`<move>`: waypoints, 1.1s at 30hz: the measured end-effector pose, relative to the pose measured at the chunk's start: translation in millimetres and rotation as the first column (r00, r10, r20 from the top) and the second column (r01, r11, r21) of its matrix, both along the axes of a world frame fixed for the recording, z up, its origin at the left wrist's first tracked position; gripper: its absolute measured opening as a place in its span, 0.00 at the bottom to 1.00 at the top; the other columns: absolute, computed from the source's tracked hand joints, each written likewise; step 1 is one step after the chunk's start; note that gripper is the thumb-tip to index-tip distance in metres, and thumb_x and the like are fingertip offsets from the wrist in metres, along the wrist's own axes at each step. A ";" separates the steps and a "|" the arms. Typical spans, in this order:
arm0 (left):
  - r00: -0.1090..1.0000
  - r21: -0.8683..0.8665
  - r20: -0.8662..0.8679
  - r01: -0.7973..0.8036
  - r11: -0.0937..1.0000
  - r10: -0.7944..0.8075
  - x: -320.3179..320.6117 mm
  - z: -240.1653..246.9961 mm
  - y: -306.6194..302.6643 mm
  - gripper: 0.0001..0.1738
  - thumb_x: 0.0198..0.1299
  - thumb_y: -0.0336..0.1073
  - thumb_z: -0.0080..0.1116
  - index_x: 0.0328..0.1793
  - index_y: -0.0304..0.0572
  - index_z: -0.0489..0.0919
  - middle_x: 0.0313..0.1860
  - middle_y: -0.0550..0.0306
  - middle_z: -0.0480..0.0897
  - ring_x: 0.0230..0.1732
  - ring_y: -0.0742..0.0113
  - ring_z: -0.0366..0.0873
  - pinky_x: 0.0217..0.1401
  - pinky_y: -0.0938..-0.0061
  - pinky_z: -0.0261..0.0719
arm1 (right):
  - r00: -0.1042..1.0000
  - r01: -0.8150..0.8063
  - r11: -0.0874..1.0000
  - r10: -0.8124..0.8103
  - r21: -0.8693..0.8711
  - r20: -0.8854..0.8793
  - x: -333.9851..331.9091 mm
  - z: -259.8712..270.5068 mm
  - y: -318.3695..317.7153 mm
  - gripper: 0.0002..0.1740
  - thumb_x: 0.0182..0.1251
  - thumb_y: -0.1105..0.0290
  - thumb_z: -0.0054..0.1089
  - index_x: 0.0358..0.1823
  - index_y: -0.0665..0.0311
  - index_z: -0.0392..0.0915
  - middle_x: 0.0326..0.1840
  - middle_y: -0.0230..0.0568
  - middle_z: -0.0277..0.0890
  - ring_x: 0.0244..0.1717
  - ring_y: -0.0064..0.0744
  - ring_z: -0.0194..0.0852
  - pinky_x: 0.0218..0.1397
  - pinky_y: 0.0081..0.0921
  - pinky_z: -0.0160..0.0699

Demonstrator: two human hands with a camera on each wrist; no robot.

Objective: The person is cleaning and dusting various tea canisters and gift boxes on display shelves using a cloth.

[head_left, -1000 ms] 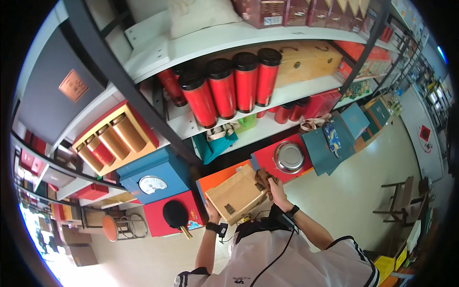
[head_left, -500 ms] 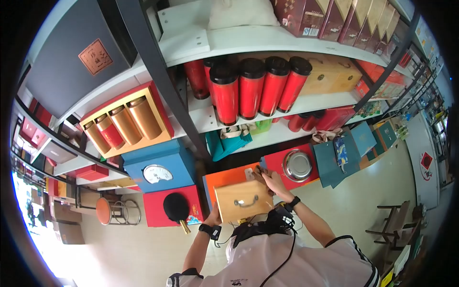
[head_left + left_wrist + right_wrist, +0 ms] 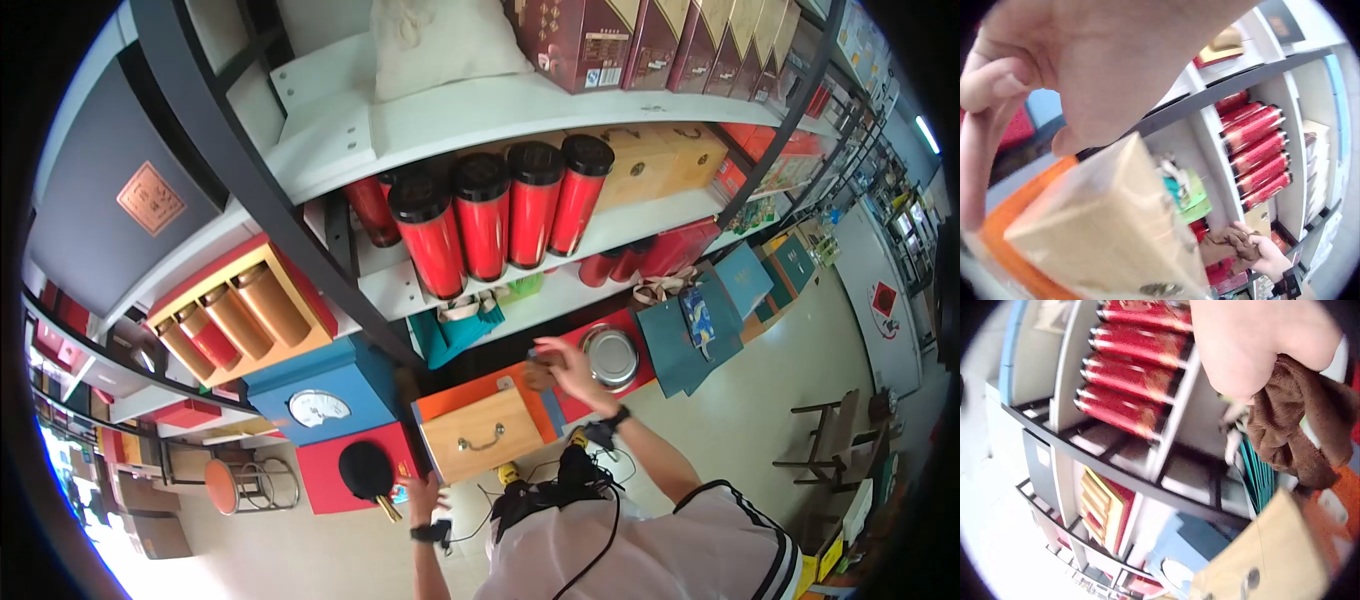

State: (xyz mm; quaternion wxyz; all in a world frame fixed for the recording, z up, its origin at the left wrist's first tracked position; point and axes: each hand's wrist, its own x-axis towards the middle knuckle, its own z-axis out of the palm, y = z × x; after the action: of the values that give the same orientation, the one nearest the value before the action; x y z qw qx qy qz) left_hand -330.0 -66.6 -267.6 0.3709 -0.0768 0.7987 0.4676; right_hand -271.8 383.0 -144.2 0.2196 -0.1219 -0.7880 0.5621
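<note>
A light wooden box (image 3: pixel 484 440) with a metal handle on its face rests on the orange box (image 3: pixel 462 396). My left hand (image 3: pixel 425 498) is just off its left side with fingers relaxed, holding nothing; the left wrist view shows the hand (image 3: pixel 1085 62) above the box (image 3: pixel 1107 219). My right hand (image 3: pixel 580 375) grips a brown cloth (image 3: pixel 538 372) above the box's right end. In the right wrist view the cloth (image 3: pixel 1297 419) hangs bunched from the hand (image 3: pixel 1260 337), clear of the box (image 3: pixel 1266 556).
A red box (image 3: pixel 318 470) with a black round object (image 3: pixel 366 468) lies to the left. A round metal tin (image 3: pixel 609 357) is at the right, beside green bags (image 3: pixel 672 335). Shelves behind hold red canisters (image 3: pixel 483 225); a blue box (image 3: pixel 330 385) stands at left.
The wooden box has gone from tilted between both hands to resting on the orange box. My left hand has let go and moved down and left; my right hand has lifted away with the cloth.
</note>
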 end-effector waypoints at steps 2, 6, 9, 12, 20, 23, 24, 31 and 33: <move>0.936 -0.140 -0.350 -0.083 0.987 0.030 -9.7 135.5 17.6 0.19 0.71 0.33 0.62 0.61 0.37 0.67 0.29 0.46 0.88 0.28 0.55 0.90 0.27 0.63 0.86 | 0.998 0.067 0.997 -0.067 -0.042 0.023 25.1 85.5 50.4 0.23 0.70 0.85 0.48 0.64 0.65 0.76 0.49 0.42 0.83 0.47 0.31 0.87 0.53 0.27 0.86; 0.454 -0.171 -0.859 0.182 0.968 -0.237 -41.1 315.3 112.8 0.16 0.63 0.32 0.67 0.55 0.38 0.79 0.29 0.49 0.82 0.33 0.47 0.83 0.39 0.58 0.81 | 0.948 0.318 0.926 -0.312 0.202 -0.061 22.4 245.4 115.7 0.25 0.69 0.73 0.65 0.67 0.63 0.75 0.48 0.41 0.81 0.46 0.36 0.85 0.50 0.32 0.85; -0.074 -0.175 -0.984 0.246 0.953 -0.161 -69.5 391.3 211.2 0.28 0.47 0.31 0.77 0.57 0.38 0.81 0.52 0.45 0.80 0.56 0.44 0.78 0.57 0.55 0.79 | 0.921 0.390 0.605 -0.277 0.695 -0.276 -25.0 312.4 129.2 0.43 0.59 0.52 0.78 0.74 0.55 0.71 0.64 0.50 0.73 0.59 0.53 0.77 0.57 0.46 0.81; -0.270 -0.211 -0.951 0.213 0.954 -0.150 -107.9 433.5 295.0 0.47 0.41 0.41 0.83 0.72 0.52 0.76 0.70 0.36 0.69 0.73 0.34 0.66 0.74 0.46 0.68 | 0.948 0.316 0.574 -0.220 0.756 -0.230 -67.5 322.7 147.3 0.57 0.47 0.39 0.82 0.79 0.46 0.66 0.79 0.56 0.61 0.73 0.64 0.67 0.68 0.51 0.78; -0.357 -0.502 -0.837 0.196 0.842 -0.415 -171.1 459.1 387.4 0.53 0.42 0.65 0.78 0.77 0.62 0.73 0.69 0.31 0.72 0.71 0.32 0.70 0.76 0.44 0.67 | 0.993 0.113 0.571 -0.100 0.813 -0.067 -89.3 330.4 145.8 0.53 0.50 0.41 0.81 0.79 0.39 0.68 0.78 0.55 0.60 0.56 0.71 0.80 0.56 0.57 0.84; -0.366 -0.591 -0.783 0.187 0.785 -0.502 -182.5 455.0 404.7 0.56 0.43 0.76 0.71 0.79 0.64 0.72 0.63 0.36 0.82 0.65 0.38 0.79 0.76 0.44 0.66 | 0.996 0.071 0.622 -0.090 0.779 -0.019 -98.2 318.6 153.2 0.47 0.55 0.49 0.79 0.78 0.42 0.69 0.76 0.53 0.61 0.55 0.70 0.80 0.55 0.57 0.85; -0.355 -0.590 -0.785 0.176 0.788 -0.508 -185.3 454.0 407.9 0.56 0.43 0.76 0.71 0.79 0.64 0.72 0.63 0.36 0.82 0.65 0.38 0.79 0.76 0.44 0.66 | 0.992 0.128 0.619 -0.079 0.775 -0.100 -102.1 312.8 156.2 0.45 0.57 0.53 0.78 0.77 0.43 0.69 0.74 0.52 0.63 0.54 0.69 0.81 0.55 0.57 0.85; -0.331 -0.676 -0.720 0.135 0.724 -0.610 -176.1 459.0 409.6 0.52 0.46 0.75 0.70 0.76 0.60 0.74 0.60 0.44 0.85 0.63 0.44 0.81 0.75 0.47 0.68 | 0.984 0.162 0.701 -0.058 0.695 -0.171 -98.5 301.0 157.8 0.40 0.59 0.58 0.76 0.75 0.46 0.71 0.73 0.49 0.65 0.52 0.64 0.83 0.54 0.54 0.86; -0.395 -0.601 -0.768 0.172 0.781 -0.504 -173.2 457.1 408.3 0.49 0.48 0.74 0.69 0.74 0.61 0.76 0.54 0.42 0.87 0.56 0.42 0.84 0.68 0.49 0.75 | 0.977 0.181 0.707 -0.052 0.684 -0.204 -98.7 295.7 158.5 0.40 0.59 0.58 0.77 0.74 0.46 0.72 0.73 0.49 0.65 0.52 0.64 0.83 0.54 0.53 0.86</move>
State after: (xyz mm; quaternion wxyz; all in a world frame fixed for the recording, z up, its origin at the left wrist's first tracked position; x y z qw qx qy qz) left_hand -503.2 341.8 189.5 -0.2799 0.5311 0.7921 0.1099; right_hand -370.6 541.5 151.5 0.3507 -0.0313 -0.9107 0.2162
